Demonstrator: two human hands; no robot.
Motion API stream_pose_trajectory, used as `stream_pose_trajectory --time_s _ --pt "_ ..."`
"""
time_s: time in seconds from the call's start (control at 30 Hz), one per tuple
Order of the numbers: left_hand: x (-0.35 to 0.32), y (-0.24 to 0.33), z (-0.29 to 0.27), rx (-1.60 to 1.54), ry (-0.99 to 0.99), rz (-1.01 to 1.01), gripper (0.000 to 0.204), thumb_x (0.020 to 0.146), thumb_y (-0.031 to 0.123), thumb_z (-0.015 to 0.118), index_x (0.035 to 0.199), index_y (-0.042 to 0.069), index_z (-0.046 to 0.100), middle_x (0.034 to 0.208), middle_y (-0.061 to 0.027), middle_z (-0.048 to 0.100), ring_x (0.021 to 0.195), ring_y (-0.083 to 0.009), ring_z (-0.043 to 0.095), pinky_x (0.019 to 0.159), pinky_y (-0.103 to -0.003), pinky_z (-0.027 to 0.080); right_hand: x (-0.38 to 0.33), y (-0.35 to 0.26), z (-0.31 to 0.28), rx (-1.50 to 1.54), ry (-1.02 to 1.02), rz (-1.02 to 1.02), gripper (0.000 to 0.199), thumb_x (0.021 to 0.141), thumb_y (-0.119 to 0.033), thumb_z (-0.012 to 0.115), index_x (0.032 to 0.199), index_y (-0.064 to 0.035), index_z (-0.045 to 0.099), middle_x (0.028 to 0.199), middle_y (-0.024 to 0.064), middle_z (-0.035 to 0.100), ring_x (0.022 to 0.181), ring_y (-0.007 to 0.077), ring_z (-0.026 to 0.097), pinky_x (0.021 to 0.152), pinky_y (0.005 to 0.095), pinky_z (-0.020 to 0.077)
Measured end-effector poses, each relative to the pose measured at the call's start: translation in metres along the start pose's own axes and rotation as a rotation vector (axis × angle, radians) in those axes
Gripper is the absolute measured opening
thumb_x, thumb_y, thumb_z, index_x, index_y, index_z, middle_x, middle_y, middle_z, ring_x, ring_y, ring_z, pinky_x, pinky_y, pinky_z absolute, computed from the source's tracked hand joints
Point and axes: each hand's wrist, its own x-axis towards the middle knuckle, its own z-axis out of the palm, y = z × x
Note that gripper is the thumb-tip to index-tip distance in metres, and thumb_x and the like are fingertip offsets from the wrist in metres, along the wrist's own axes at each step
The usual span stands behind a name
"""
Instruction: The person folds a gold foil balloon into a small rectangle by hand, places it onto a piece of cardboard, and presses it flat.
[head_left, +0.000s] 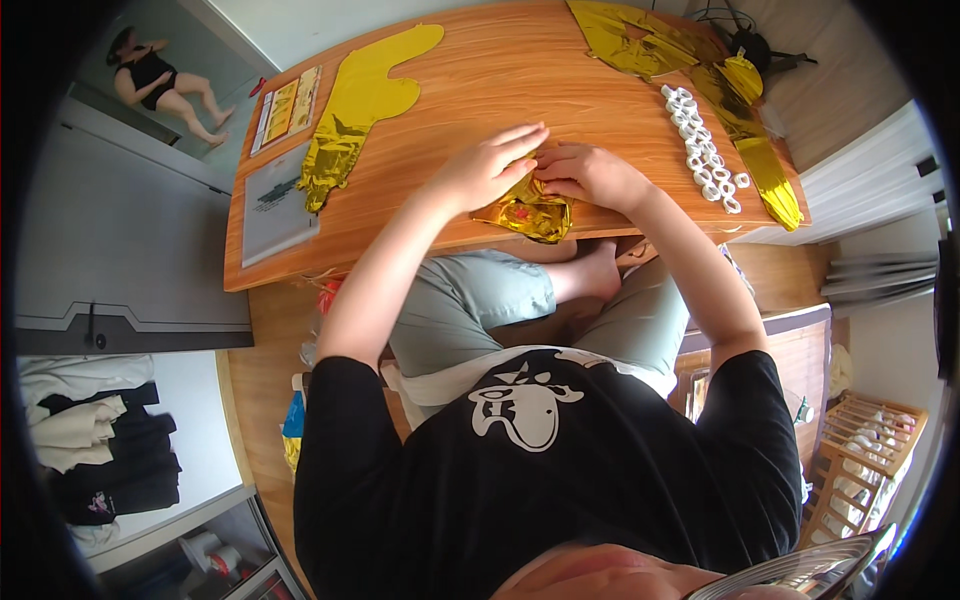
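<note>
A crumpled gold foil piece (540, 214) lies at the near edge of the wooden table, between my two hands. My left hand (485, 168) grips its upper left side, fingers long and close together. At its upper right, my right hand (597, 178) holds the foil with bent fingers. Part of the foil is hidden under both hands. Further left, a larger flat gold foil sheet (372, 85) with rounded lobes stretches toward the far edge, its near end crinkled. More gold foil (640, 45) spreads across the far right corner and down the right side.
White rings (700, 150) lie in rows on the right of the table (480, 80). A printed card (287, 110) and a clear plastic sleeve (278, 212) lie at the left. Black cables (750, 40) sit at the far right corner. A person (165, 80) appears beyond the grey door.
</note>
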Motion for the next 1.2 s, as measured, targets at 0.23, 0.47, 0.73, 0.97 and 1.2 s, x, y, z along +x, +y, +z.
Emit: stream_pose_trajectory --time_s 0.23,0.47,0.73,0.97,1.2 --pt "-0.01 -0.018 0.03 0.085 -0.243 0.145 0.059 0.11 0.036 0.044 0.159 0.004 0.035 0.165 -0.0141 0.037 0.153 -0.0294 0.035 0.126 -0.047 0.027 -0.005 -0.006 -0.001 -0.115 0.138 -0.075 0.021 0.083 -0.013 0.08 0.099 -0.0018 0.072 0.104 0.0101 0.072 0.1 0.0335 0.066 0.095 0.0432 0.0521" --pt "-0.012 -0.008 0.029 0.183 -0.272 0.127 0.058 0.109 0.033 0.046 0.158 0.005 0.036 0.165 -0.0151 0.037 0.154 -0.0295 0.032 0.127 -0.047 0.026 -0.033 -0.07 0.011 -0.033 0.352 0.473 0.027 0.091 -0.022 0.077 0.089 0.0025 0.066 0.081 0.0145 0.061 0.071 0.0309 0.06 0.067 0.0403 0.0493" --pt "-0.022 0.008 0.038 0.234 -0.197 -0.009 0.058 0.109 0.035 0.043 0.158 0.005 0.036 0.165 -0.014 0.036 0.155 -0.0288 0.03 0.127 -0.046 0.024 -0.041 -0.098 0.012 0.236 0.307 0.78 0.022 0.09 -0.016 0.075 0.095 0.002 0.063 0.071 0.0088 0.06 0.066 0.0197 0.06 0.064 0.0345 0.0494" --pt "-0.023 0.01 0.039 0.219 -0.18 -0.034 0.057 0.11 0.034 0.042 0.158 0.005 0.036 0.165 -0.0134 0.037 0.155 -0.0286 0.03 0.128 -0.046 0.024 -0.045 -0.108 0.036 -0.2 0.557 0.724 0.02 0.084 -0.013 0.077 0.096 -0.0019 0.065 0.078 0.0114 0.066 0.072 0.0279 0.064 0.066 0.0365 0.0517" --pt "-0.023 0.009 0.04 0.216 -0.155 -0.019 0.055 0.109 0.029 0.046 0.157 0.004 0.038 0.164 -0.0151 0.038 0.154 -0.031 0.032 0.126 -0.045 0.026 -0.048 -0.097 0.03 -0.26 0.54 0.473 0.008 0.079 -0.005 0.075 0.086 -0.0063 0.072 0.084 0.0082 0.067 0.084 0.03 0.065 0.077 0.0401 0.0538"
